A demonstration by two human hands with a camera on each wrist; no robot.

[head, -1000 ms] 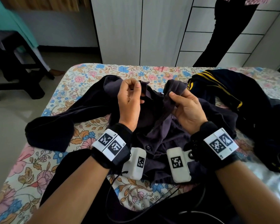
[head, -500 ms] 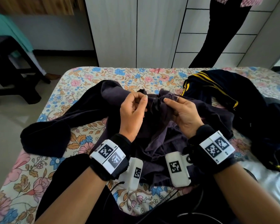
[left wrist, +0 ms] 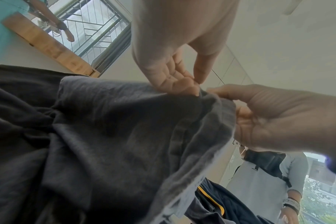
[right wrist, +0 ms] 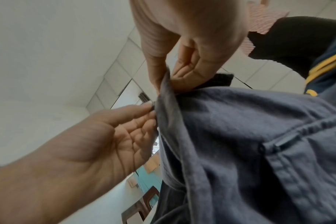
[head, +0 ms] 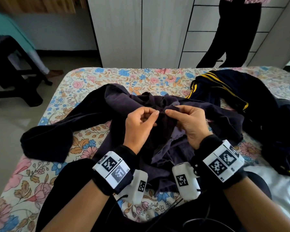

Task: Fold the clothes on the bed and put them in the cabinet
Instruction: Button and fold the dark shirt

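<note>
A dark grey-purple shirt [head: 159, 146] lies crumpled on the floral bed [head: 84, 81], one sleeve stretched to the left. My left hand [head: 153, 114] and right hand [head: 168, 113] meet over its middle, fingertips almost touching. Each pinches a raised edge of the shirt between thumb and fingers. In the left wrist view the left hand [left wrist: 197, 89] nips the shirt's edge [left wrist: 125, 136] beside the right hand [left wrist: 278, 118]. In the right wrist view the right hand [right wrist: 166, 84] grips the fold of the shirt [right wrist: 240, 136], and the left hand [right wrist: 153, 108] holds the same edge lower down.
A navy garment with yellow stripes [head: 228, 91] is heaped on the bed's right side. The white cabinet [head: 141, 30] stands behind the bed, its doors closed. A person in dark trousers [head: 233, 39] stands before it at right. A dark chair [head: 15, 72] is on the floor left.
Both hands have come down and closer together along the shirt's edge. The raised cloth has sunk toward the bed.
</note>
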